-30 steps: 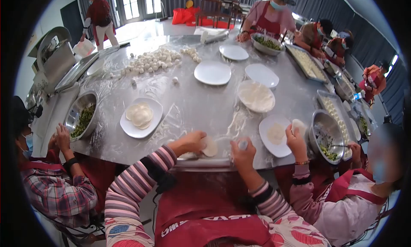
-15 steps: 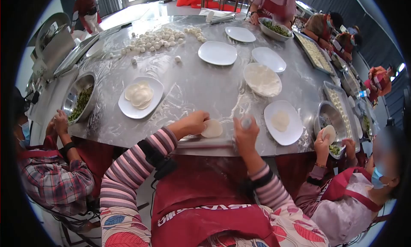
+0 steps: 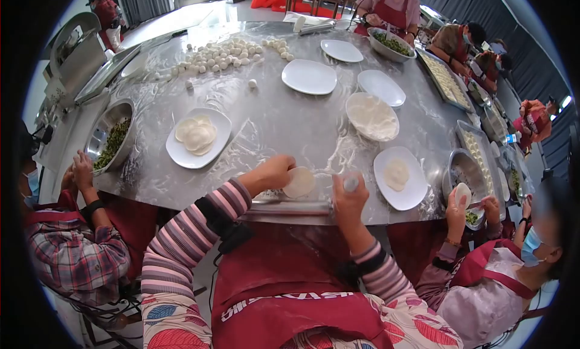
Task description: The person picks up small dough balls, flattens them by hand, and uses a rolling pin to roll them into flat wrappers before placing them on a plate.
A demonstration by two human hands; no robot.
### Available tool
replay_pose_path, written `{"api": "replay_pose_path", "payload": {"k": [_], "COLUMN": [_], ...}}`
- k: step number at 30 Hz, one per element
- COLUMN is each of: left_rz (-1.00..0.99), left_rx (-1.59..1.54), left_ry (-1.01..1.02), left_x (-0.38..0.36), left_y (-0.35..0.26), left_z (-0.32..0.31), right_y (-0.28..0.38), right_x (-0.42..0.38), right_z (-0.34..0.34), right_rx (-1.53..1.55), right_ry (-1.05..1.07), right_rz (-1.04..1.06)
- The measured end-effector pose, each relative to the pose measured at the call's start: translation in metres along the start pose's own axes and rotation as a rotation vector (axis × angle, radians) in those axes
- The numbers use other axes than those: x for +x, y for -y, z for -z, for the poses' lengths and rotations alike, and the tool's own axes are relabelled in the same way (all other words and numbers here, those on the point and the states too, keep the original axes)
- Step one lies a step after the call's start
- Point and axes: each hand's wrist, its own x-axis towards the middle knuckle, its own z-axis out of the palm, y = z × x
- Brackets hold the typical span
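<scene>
My left hand (image 3: 275, 172) pinches the left rim of a thin round dough wrapper (image 3: 299, 183), which lies on the floured steel table (image 3: 266, 125) near its front edge. To the right of the wrapper, my right hand (image 3: 350, 198) is closed around a rolling pin (image 3: 350, 184); its greyish end shows at the top of the fist, and the rest is mostly hidden. A square white plate (image 3: 214, 155) with stacked wrappers (image 3: 196, 135) stands ahead on the left. On the right, another plate (image 3: 408, 195) carries a wrapper (image 3: 396, 174).
Dough balls (image 3: 223, 56) cover the far left table. A floury dish (image 3: 373, 116) and white plates (image 3: 309, 77) stand ahead. Bowls of green filling (image 3: 115, 134) flank me. One person (image 3: 78, 246) sits left; another (image 3: 489, 270), at right, holds a wrapper (image 3: 463, 195).
My right hand has shifted slightly down and right, and is less blurred. My left hand keeps its pinch on the wrapper. The neighbour at right has lowered their wrapper a little.
</scene>
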Motion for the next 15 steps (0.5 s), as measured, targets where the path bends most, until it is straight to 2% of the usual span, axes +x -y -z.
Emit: {"api": "replay_pose_path", "payload": {"k": [2,4,5,7,8,9,10,11,12,14,15], "left_rz": [-0.015,0.036,0.080,0.071,0.065,-0.028,-0.031,-0.024,-0.010,0.009,0.009], "left_rx": [0.174,0.185,0.182,0.244,0.295,0.314,0.308,0.262,0.214,0.203,0.202], "left_ry": [0.017,-0.037,-0.092,-0.048,-0.023,-0.049,-0.065,-0.084,-0.094,-0.076,-0.083], "left_x": [-0.008,0.002,0.006,0.008,0.010,0.009,0.011,0.012,0.009,0.008,0.011], "left_y": [-0.019,-0.014,-0.012,-0.015,-0.015,-0.010,-0.007,-0.004,-0.001,0.001,-0.003], "left_z": [0.002,0.001,-0.002,0.000,0.006,0.006,0.008,0.007,0.004,-0.001,-0.001], "right_y": [0.002,0.001,-0.003,-0.003,-0.003,0.002,-0.005,0.009,0.014,0.019,0.018], "right_x": [0.033,0.061,0.066,0.075,0.068,0.052,0.037,0.022,0.012,-0.007,-0.006], "right_z": [-0.025,-0.050,-0.056,-0.064,-0.056,-0.040,-0.023,-0.010,-0.002,0.010,0.010], "right_rx": [-0.097,-0.112,-0.110,-0.174,-0.154,-0.135,-0.222,-0.117,-0.121,-0.020,-0.018], "right_ry": [-0.049,0.009,-0.006,-0.015,-0.014,-0.005,-0.019,-0.040,-0.025,-0.003,-0.007], "right_rz": [0.143,0.206,0.193,0.245,0.186,0.130,0.319,0.221,0.219,0.035,0.037]}}
